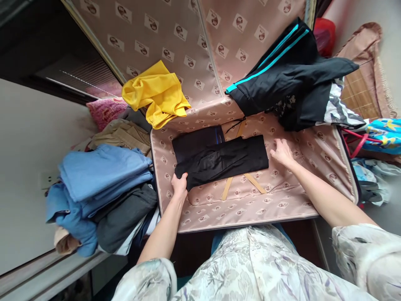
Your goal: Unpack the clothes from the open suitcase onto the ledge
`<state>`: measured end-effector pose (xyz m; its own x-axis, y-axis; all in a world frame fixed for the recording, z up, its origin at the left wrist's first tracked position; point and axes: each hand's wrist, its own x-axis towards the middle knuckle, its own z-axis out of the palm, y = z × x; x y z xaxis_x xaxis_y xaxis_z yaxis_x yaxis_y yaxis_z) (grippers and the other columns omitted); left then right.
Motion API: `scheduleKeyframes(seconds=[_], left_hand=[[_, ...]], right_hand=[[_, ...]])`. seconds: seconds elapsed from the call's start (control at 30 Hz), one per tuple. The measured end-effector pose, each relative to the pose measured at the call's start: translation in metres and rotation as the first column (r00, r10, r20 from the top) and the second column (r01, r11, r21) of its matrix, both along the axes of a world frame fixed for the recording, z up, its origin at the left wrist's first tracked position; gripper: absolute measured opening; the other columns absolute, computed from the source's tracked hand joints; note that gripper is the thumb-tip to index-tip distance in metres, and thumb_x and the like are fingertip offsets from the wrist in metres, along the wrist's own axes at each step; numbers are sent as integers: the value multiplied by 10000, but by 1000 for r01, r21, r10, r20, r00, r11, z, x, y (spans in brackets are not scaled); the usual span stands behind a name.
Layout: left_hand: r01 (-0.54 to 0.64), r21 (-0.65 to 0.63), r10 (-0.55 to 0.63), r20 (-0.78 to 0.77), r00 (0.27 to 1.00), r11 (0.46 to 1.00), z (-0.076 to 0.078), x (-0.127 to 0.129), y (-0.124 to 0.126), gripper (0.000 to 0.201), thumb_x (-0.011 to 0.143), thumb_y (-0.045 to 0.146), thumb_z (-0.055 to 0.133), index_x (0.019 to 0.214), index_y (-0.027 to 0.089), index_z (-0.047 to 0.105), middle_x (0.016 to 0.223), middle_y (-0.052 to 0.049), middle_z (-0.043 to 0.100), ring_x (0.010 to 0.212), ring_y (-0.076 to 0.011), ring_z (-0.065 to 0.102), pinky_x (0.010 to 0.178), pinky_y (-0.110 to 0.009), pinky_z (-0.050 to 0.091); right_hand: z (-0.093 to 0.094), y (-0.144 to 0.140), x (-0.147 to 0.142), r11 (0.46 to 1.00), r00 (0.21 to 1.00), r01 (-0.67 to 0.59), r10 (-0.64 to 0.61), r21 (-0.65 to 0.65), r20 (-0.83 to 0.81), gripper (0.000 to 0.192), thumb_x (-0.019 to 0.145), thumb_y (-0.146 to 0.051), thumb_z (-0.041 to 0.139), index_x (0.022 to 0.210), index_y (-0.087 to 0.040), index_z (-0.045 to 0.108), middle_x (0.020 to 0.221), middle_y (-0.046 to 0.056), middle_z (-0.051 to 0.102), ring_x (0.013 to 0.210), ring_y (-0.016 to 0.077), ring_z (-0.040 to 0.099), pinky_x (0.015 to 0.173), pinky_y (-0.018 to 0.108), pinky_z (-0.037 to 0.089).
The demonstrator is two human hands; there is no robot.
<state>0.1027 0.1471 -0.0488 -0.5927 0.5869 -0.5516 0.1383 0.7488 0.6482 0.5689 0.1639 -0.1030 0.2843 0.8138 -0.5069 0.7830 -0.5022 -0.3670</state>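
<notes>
An open suitcase (282, 200) with pink patterned lining lies in front of me. Inside it a folded black garment (225, 161) rests across another dark folded piece (196, 144). My left hand (179, 184) grips the left end of the black garment. At the garment's right end, my right hand (282, 152) lies flat on the lining with its fingers spread, touching or nearly touching the fabric. Tan straps (247, 179) show beneath the garment.
A yellow garment (156, 94) hangs over the suitcase's back left corner. Black clothes with teal stripes (282, 67) are piled on the back right rim. A stack of blue and grey folded clothes (103, 192) sits to the left. More fabric lies at the right.
</notes>
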Motion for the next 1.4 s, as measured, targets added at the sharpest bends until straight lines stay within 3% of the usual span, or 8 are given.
scheduleKeyframes(seconds=[0.27, 0.47, 0.67, 0.77, 0.93, 1.07, 1.23, 1.4], left_hand=[[431, 192, -277, -528, 803, 881, 92, 10, -6, 205, 850, 371, 620, 991, 233, 567, 1003, -54, 676, 987, -245, 653, 983, -378, 523], [449, -8, -362, -606, 709, 894, 103, 19, -4, 137, 866, 327, 569, 957, 264, 490, 995, -65, 660, 1017, -325, 661, 964, -499, 514], [635, 102, -626, -105, 773, 766, 77, 132, -21, 267, 921, 362, 601, 1148, 285, 486, 1170, -120, 649, 942, -290, 721, 823, -466, 578], [671, 315, -736, 178, 653, 671, 49, 174, -22, 466, 910, 361, 664, 1314, 314, 437, 1428, -154, 547, 1070, -249, 706, 849, -403, 592], [507, 138, -483, -176, 858, 851, -14, 153, -4, 422, 865, 219, 687, 1249, 208, 512, 1394, -189, 523, 1294, -289, 571, 1073, -437, 486], [369, -37, -370, -152, 917, 929, -49, 124, 7, 346, 842, 251, 749, 1124, 197, 555, 1173, -130, 634, 1136, -264, 640, 1042, -407, 487], [406, -14, -403, -160, 901, 914, -52, 127, 9, 162, 883, 281, 691, 852, 225, 542, 918, -55, 641, 1006, -243, 648, 974, -369, 502], [453, 100, -463, 141, 875, 886, -51, 142, -23, 166, 895, 201, 631, 1026, 227, 533, 957, -57, 677, 925, -203, 681, 889, -352, 545]], right_hand=[[-3, 5, 5, 995, 998, -11, 17, 98, -67, 580, 832, -313, 547, 1387, -144, 551, 1293, 212, 598, 1161, 358, 605, 1026, 499, 484], [-10, 10, 6, 993, 991, -29, 44, 118, -126, 555, 805, -298, 556, 1340, -158, 597, 1186, 177, 680, 1097, 345, 626, 1014, 498, 498], [-8, 12, 5, 997, 986, -1, 14, 79, -165, 531, 820, -293, 554, 1325, -141, 612, 1140, 153, 717, 1057, 314, 659, 998, 445, 512], [-4, 12, 3, 998, 981, 22, -9, 65, -192, 490, 862, -334, 556, 1308, -142, 620, 1121, 154, 730, 1055, 312, 674, 989, 440, 517], [-5, 4, -9, 1000, 973, 2, -2, 0, -230, 451, 930, -469, 535, 1242, -158, 633, 1107, 166, 734, 1060, 317, 690, 964, 439, 526], [-6, -10, -45, 996, 962, -85, 81, -5, -260, 647, 864, -557, 627, 1348, -138, 539, 1192, 203, 695, 1126, 350, 671, 962, 461, 535], [3, -14, -78, 983, 940, -182, 165, -28, -300, 715, 822, -508, 661, 1420, -166, 470, 1237, 208, 666, 1076, 352, 681, 907, 467, 556], [14, -29, -33, 969, 945, -237, 211, -77, -251, 506, 798, -374, 661, 1255, -190, 548, 1187, 162, 689, 1062, 311, 674, 891, 395, 544]])
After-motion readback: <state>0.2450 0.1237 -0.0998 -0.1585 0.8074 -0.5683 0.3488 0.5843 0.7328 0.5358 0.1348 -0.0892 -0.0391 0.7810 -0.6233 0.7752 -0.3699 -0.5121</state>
